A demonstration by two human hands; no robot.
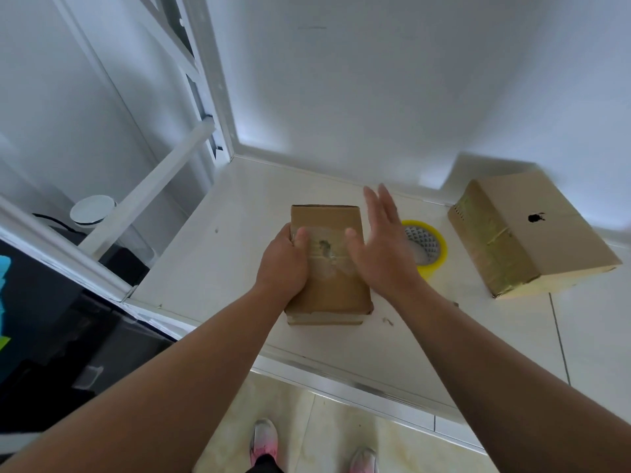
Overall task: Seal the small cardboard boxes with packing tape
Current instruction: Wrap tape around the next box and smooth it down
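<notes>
Gripping small box (pixel 333 288) with left hand (pixel 283 261), right hand (pixel 379 247) spread before tape roll (pixel 433 249), larger box (pixel 546 233) beyond

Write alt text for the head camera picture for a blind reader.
A person's left hand grips a small cardboard box on a white ledge, while the right hand spreads open beside it. A yellow tape roll and a larger taped box lie to the right.
</notes>
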